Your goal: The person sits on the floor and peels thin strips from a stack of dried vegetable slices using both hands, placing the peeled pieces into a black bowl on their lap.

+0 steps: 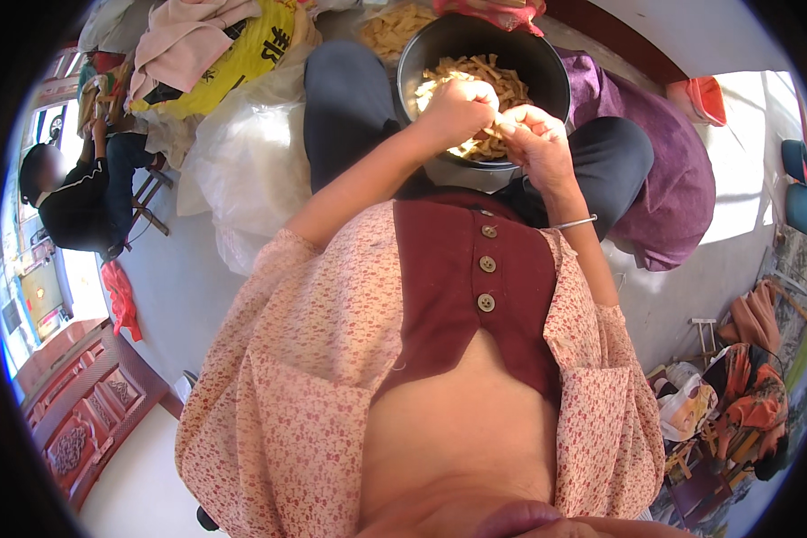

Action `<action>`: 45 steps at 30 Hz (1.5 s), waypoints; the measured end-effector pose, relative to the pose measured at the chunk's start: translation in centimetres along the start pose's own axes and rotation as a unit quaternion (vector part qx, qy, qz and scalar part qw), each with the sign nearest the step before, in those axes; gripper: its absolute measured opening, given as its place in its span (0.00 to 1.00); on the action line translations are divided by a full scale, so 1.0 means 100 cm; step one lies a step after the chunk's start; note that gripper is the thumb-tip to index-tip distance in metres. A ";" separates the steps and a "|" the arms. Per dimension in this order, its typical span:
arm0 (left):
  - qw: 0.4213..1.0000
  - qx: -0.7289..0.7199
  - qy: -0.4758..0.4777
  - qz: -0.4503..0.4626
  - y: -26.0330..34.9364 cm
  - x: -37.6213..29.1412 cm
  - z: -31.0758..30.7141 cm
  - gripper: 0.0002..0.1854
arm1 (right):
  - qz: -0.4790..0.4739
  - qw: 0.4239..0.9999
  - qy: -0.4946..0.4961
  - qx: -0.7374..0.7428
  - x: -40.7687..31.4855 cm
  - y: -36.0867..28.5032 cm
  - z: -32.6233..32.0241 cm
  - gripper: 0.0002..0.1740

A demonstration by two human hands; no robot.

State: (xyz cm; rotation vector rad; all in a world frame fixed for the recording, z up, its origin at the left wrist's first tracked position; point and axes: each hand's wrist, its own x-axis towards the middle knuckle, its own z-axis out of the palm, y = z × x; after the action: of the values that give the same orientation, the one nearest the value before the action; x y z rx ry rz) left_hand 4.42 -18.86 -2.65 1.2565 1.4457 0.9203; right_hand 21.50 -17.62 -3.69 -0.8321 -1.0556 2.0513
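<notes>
A round, dark basin (pixel 551 87) stands between my knees, holding a heap of yellow-brown strips (pixel 487 70) that look like dried food. Over the heap, my left hand (pixel 460 111) is curled, with its fingertips at one end of a small strip (pixel 500 126). My right hand (pixel 538 141), with a metal bangle at the wrist, pinches the same piece between thumb and fingers. The two hands almost meet there. Fingers cover most of this piece, so its full shape is hidden.
A clear plastic bag of similar strips (pixel 393 30) lies beyond the basin. White plastic sheeting (pixel 249 161) and a yellow bag (pixel 242 67) are at left, purple cloth (pixel 666 161) at right. A seated person (pixel 74 208) is at far left; a red bucket (pixel 703 101) stands right.
</notes>
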 end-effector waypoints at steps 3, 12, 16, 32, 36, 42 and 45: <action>0.992 0.116 -0.012 0.041 0.016 -0.003 0.000 0.05 | 0.034 0.966 -0.114 0.231 0.004 0.013 -0.018 0.07; 0.938 0.192 0.114 0.267 0.020 -0.006 0.005 0.05 | 0.034 0.935 -0.151 0.319 0.011 0.010 -0.018 0.11; 0.912 0.275 0.061 0.299 0.018 -0.012 0.001 0.09 | 0.004 0.973 -0.061 0.224 0.007 0.008 -0.011 0.08; 0.830 -0.505 -0.199 -0.131 0.030 -0.032 -0.026 0.09 | -0.155 0.952 -0.033 -0.263 -0.023 -0.039 -0.020 0.09; 0.976 -0.035 -0.216 -0.013 0.022 -0.017 -0.044 0.13 | -0.067 0.971 -0.032 -0.226 -0.017 -0.038 -0.024 0.11; 0.903 0.367 -0.106 0.198 0.039 -0.028 -0.022 0.18 | -0.089 0.933 -0.069 -0.342 -0.001 -0.023 -0.003 0.11; 0.903 0.370 -0.184 0.122 0.042 -0.026 -0.023 0.14 | -0.082 0.928 -0.080 -0.356 0.001 -0.031 0.004 0.10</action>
State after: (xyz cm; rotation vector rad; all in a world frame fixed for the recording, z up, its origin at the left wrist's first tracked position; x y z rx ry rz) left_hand 3.22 -20.49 2.39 2.0807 1.3816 0.2273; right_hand 22.01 -16.29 -0.87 -0.8800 -1.9487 1.6059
